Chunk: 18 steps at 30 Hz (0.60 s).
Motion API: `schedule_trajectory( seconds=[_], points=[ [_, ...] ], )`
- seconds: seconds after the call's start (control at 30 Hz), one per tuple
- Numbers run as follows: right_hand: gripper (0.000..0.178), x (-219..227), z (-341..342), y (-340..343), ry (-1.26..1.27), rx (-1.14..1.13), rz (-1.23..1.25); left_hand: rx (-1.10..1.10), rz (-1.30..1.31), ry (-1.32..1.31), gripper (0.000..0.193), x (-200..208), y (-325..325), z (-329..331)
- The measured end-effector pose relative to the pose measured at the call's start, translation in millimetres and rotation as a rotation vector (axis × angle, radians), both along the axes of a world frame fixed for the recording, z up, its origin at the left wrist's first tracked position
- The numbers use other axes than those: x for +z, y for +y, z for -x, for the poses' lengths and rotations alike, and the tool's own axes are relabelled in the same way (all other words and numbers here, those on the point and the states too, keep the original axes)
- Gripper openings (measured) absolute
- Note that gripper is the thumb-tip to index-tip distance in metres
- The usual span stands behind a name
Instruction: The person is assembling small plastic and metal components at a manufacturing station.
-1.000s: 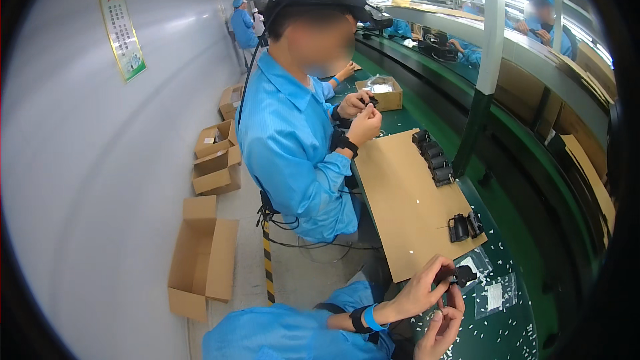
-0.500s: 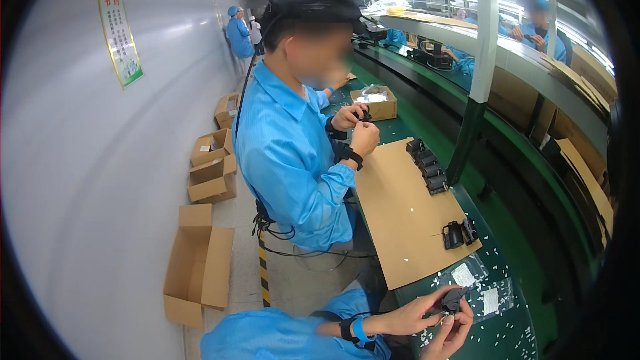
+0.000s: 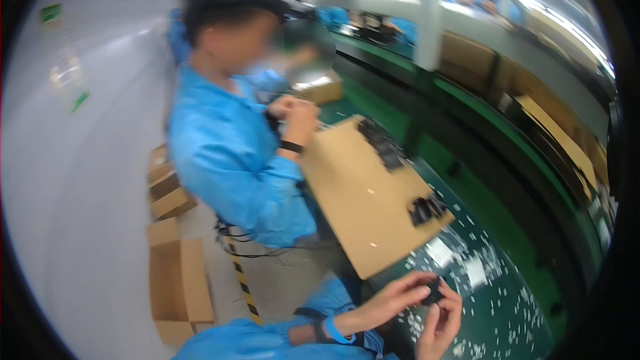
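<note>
At the bottom, just above the green worktable, both my hands hold a small black plastic part (image 3: 433, 291). My left hand (image 3: 393, 299), a blue band at its wrist, reaches in from the left and closes on the part with thumb and fingers. From below, my right hand (image 3: 443, 320) grips the part's right side, fingers bent around it. Motion blur hides the part's detail. Beyond my hands lie small clear bags with white labels (image 3: 475, 271), among many white scraps scattered over the table (image 3: 510, 317).
A brown cardboard sheet (image 3: 353, 207) carries black parts (image 3: 421, 211) near its right corner and a row of black parts (image 3: 381, 143) farther back. A co-worker in blue (image 3: 233, 153) stands at its left side. Open cartons (image 3: 175, 287) sit on the floor at left.
The whole view has swung, so the co-worker, cardboard and table sit farther left and the picture is blurrier. My hands still hold the black part, now slightly left and higher in view.
</note>
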State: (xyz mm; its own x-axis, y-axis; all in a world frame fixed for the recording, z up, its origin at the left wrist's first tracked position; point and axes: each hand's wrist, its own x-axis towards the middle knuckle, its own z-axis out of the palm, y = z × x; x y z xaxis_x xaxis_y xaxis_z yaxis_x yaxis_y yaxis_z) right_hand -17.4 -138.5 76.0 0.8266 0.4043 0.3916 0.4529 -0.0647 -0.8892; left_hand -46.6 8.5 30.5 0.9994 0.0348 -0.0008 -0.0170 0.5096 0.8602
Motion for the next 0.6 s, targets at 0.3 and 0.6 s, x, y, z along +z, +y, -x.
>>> schedule_trajectory(
  seconds=[0.3,0.6],
  points=[
    [0.030,27,-18,-17,-0.344,0.045,0.008,0.083,0.454,-0.053,0.084,15,32,2],
    [0.029,23,-25,-19,-0.647,-0.001,-0.044,-0.053,0.498,-0.103,0.106,4,17,0]
  ],
)
